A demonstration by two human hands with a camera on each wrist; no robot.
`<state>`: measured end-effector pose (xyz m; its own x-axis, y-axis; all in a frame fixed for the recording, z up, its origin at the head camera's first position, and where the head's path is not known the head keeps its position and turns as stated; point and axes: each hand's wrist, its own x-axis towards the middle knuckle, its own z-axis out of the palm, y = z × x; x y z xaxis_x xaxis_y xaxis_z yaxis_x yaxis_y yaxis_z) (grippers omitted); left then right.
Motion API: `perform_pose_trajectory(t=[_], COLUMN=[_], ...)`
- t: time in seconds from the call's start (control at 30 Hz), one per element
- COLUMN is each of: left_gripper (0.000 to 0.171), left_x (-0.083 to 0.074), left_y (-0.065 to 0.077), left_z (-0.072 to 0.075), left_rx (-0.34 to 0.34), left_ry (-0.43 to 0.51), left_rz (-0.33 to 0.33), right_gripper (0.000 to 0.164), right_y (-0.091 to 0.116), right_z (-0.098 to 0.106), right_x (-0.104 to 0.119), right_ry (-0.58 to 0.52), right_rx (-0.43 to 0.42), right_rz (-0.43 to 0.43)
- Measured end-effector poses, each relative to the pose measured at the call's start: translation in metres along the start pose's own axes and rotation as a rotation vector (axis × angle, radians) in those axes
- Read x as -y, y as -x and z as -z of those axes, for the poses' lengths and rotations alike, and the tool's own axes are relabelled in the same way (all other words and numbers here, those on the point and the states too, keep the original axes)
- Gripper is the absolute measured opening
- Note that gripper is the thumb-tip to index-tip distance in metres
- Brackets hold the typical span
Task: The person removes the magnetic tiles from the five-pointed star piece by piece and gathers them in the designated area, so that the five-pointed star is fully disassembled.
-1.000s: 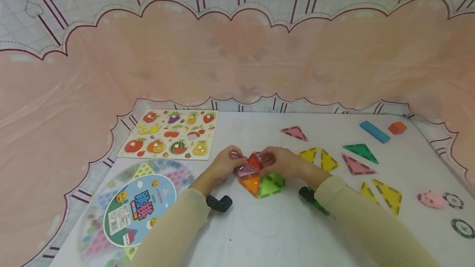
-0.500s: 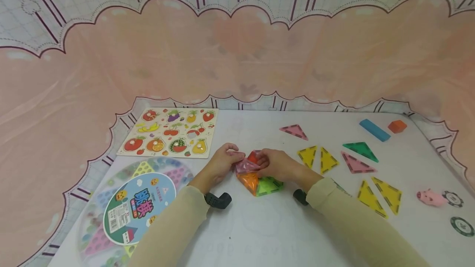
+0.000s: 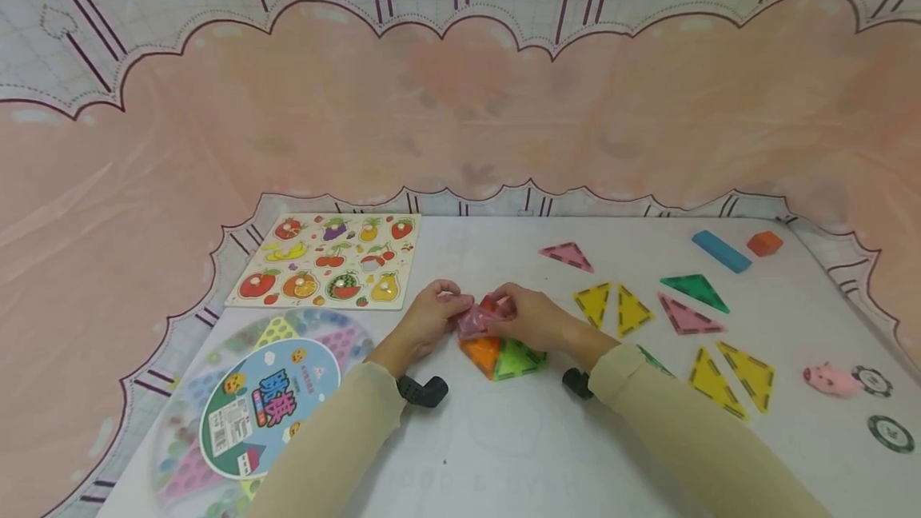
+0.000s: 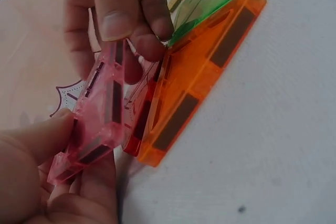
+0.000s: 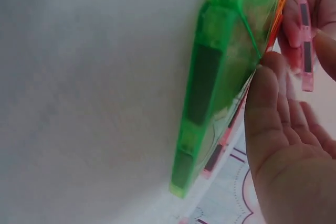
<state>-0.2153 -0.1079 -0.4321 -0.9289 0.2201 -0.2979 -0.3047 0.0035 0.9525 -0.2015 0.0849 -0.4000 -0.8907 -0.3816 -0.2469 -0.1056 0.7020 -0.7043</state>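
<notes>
My left hand [image 3: 432, 316] pinches a pink triangular magnetic tile [image 4: 100, 103] between thumb and fingers, tilted up off the table. Beside it, my right hand [image 3: 536, 316] has curled fingers at a red magnetic tile [image 4: 140, 124]; its fingertips cover part of that tile, and in the left wrist view its thumb overlaps the pink tile's upper end. An orange tile [image 3: 480, 354] and a light green tile [image 3: 518, 360] adjoin the red one, in front of my hands. In the right wrist view, the pink tile shows edge-on in my left hand.
Yellow triangular tiles [image 3: 635, 312], pink ones [image 3: 689, 316] and a dark green one [image 3: 696, 292] lie to the right. Beyond are blue [image 3: 722, 251] and orange blocks [image 3: 764, 244], a pink pig [image 3: 830, 379] and chips [image 3: 891, 433]. A fruit puzzle [image 3: 394, 262] and round game box [image 3: 316, 366] occupy the left.
My right hand and forearm have shifted slightly left, toward the left hand, uncovering more of a yellow tile on the right. The pink tile has tilted and now covers more of the red one.
</notes>
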Motion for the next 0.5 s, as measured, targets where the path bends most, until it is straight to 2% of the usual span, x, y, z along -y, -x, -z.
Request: perform_pose_trajectory(t=[0.17,0.3,0.5], left_gripper=[0.036,0.036,0.042], left_x=[0.001,0.001,0.0014], left_y=[0.0014,0.0015,0.0024], left_z=[-0.001,-0.0009,-0.0013], left_rx=[0.018,0.023,0.069], left_ry=[0.028,0.02,-0.073], left_rz=[-0.019,-0.026,-0.058], right_gripper=[0.026,0.012,0.011], right_y=[-0.0017,-0.0021,-0.0001], right_z=[-0.0006,-0.0002,0.0091], right_x=[-0.0032,-0.0045,-0.0087], right_ry=[-0.102,-0.133,-0.11], right_rx=[-0.023,-0.008,-0.004], right_rz=[0.054,0.05,0.017])
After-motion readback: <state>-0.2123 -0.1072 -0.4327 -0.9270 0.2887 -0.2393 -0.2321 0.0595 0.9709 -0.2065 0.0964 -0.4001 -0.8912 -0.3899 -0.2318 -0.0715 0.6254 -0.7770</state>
